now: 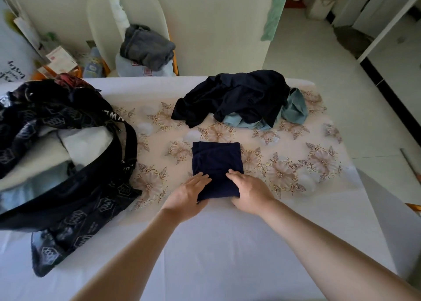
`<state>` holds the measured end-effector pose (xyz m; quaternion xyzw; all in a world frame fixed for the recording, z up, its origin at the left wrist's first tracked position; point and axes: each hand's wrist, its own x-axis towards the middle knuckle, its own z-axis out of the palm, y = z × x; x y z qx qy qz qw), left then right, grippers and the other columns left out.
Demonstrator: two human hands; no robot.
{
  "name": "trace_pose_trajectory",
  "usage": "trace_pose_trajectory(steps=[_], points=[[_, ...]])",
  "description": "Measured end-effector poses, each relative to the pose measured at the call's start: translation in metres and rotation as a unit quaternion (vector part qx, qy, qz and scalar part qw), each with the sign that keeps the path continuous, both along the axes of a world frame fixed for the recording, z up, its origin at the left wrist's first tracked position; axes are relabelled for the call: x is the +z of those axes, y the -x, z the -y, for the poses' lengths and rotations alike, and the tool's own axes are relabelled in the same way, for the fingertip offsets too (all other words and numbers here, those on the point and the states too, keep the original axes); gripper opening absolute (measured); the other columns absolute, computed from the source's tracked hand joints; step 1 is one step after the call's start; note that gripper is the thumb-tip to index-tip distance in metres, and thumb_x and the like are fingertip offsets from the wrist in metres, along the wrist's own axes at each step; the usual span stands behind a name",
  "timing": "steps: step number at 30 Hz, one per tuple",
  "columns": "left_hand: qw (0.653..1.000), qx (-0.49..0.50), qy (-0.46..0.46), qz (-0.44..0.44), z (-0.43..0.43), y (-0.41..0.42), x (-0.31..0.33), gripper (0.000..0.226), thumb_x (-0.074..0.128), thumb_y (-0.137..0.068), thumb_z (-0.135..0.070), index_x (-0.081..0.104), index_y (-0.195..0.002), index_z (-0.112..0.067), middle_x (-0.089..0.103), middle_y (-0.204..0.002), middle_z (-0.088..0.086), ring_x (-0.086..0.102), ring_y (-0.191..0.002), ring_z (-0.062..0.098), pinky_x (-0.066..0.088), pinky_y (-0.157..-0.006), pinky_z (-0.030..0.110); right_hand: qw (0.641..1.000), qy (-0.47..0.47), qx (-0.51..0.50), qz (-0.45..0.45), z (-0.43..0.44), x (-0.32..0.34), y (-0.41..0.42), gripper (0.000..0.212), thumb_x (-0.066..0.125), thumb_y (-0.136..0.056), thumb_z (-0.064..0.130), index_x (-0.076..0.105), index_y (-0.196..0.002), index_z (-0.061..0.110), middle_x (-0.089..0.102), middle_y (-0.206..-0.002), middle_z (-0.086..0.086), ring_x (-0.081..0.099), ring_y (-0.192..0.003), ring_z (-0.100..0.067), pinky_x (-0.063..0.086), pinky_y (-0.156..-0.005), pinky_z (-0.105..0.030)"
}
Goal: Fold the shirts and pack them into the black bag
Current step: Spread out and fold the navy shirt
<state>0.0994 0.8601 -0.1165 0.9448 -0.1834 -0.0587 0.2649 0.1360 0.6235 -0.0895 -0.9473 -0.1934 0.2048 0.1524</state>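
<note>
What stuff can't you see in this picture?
Head view, black bag: left side cut off by the frame edge; contents mostly hidden by its walls.
Head view, clothes pile: dark top garment covers those beneath.
Head view, left hand and right hand: thumbs hidden by the folded navy shirt.

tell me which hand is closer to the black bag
Left. The left hand lies on the folded shirt at the edge facing the black bag; the right hand lies on its opposite edge, farther away.

Navy shirt; floral tablecloth
</note>
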Motion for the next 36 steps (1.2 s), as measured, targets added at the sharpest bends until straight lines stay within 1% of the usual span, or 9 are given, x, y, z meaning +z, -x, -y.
trace_pose_trajectory(steps=[3,7,11,14,20,26,29,32,36], points=[[0.990,0.129,0.061,-0.025,0.004,-0.004,0.027,0.040,0.062,-0.087,-0.031,0.049,-0.124,-0.026,0.068,-0.112,-0.008,0.067,-0.087,0.022,0.052,-0.071,0.029,0.987,-0.071,-0.131,-0.054,-0.001,0.017,-0.006,0.045,0.061,-0.076,0.033,0.065,-0.120,0.030,0.071,-0.110,0.003,0.066,-0.102,-0.021,0.053,-0.084,-0.031],[0.954,0.256,0.145,-0.065,0.007,-0.004,0.040,0.020,0.060,-0.090,-0.038,0.050,-0.108,-0.034,0.066,-0.097,-0.009,0.061,-0.065,0.012,0.051,-0.058,0.030,0.956,-0.162,-0.228,-0.091,0.009,0.023,-0.005,0.018,0.058,-0.072,0.037,0.058,-0.080,0.021,0.064,-0.075,0.005,0.061,-0.073,-0.018,0.050,-0.066,-0.035],[0.950,0.304,0.027,0.068,0.015,-0.012,0.037,0.025,0.058,-0.095,-0.038,0.057,-0.116,-0.024,0.057,-0.115,-0.003,0.060,-0.087,0.020,0.053,-0.067,0.038,0.943,-0.172,-0.279,-0.049,0.004,0.023,-0.007,0.020,0.059,-0.091,0.039,0.065,-0.105,0.025,0.068,-0.090,0.009,0.065,-0.084,-0.013,0.053,-0.069,-0.030],[0.965,0.168,-0.042,0.198,0.029,-0.019,0.031,0.026,0.054,-0.096,-0.029,0.064,-0.117,-0.017,0.058,-0.123,0.003,0.054,-0.111,0.026,0.045,-0.094,0.039,0.950,-0.077,-0.302,-0.024,-0.005,0.012,-0.017,0.036,0.052,-0.096,0.038,0.054,-0.129,0.024,0.070,-0.105,0.003,0.068,-0.092,-0.023,0.055,-0.074,-0.035],[0.986,0.047,-0.160,0.023,0.040,-0.027,0.009,0.057,0.016,-0.101,-0.043,0.038,-0.150,-0.023,0.032,-0.159,-0.001,0.020,-0.149,0.025,0.021,-0.120,0.040,0.980,0.070,-0.079,0.168,-0.012,0.004,-0.015,0.070,0.055,-0.085,0.010,0.034,-0.150,0.017,0.038,-0.151,-0.015,0.038,-0.138,-0.035,0.039,-0.108,-0.047],[0.990,0.074,-0.036,-0.113,0.031,-0.034,0.003,0.067,0.017,-0.100,-0.051,0.004,-0.158,-0.020,-0.006,-0.165,-0.006,-0.016,-0.150,0.009,0.010,-0.124,0.042,0.994,0.031,0.053,0.091,-0.008,-0.024,-0.004,0.065,0.017,-0.103,0.050,0.014,-0.159,0.016,0.021,-0.164,-0.011,0.018,-0.151,-0.029,0.022,-0.121,-0.047],[0.967,0.178,0.016,-0.184,0.039,-0.036,0.015,0.070,0.033,-0.104,-0.039,-0.006,-0.157,-0.016,-0.010,-0.165,0.003,-0.007,-0.152,0.020,0.006,-0.124,0.039,0.996,0.031,0.040,0.079,-0.008,-0.027,-0.001,0.066,0.015,-0.102,0.052,0.017,-0.159,0.018,0.021,-0.163,-0.012,0.022,-0.148,-0.035,0.020,-0.122,-0.047],[0.944,0.253,0.019,-0.210,0.051,-0.045,0.031,0.069,0.045,-0.100,-0.033,0.010,-0.155,-0.012,0.021,-0.160,0.015,0.023,-0.143,0.033,0.026,-0.115,0.042,0.998,0.034,0.024,0.045,-0.011,-0.023,-0.002,0.072,0.004,-0.096,0.057,0.006,-0.159,0.023,0.005,-0.166,-0.004,0.004,-0.152,-0.028,0.004,-0.125,-0.043],[0.896,0.329,-0.007,-0.297,0.053,-0.066,0.052,0.058,0.063,-0.085,-0.032,0.036,-0.130,-0.006,0.055,-0.114,0.011,0.053,-0.113,0.030,0.050,-0.083,0.037,0.996,0.041,0.022,0.073,-0.012,-0.020,0.006,0.069,0.016,-0.097,0.052,0.022,-0.157,0.017,0.024,-0.162,-0.011,0.023,-0.148,-0.035,0.018,-0.121,-0.045]])
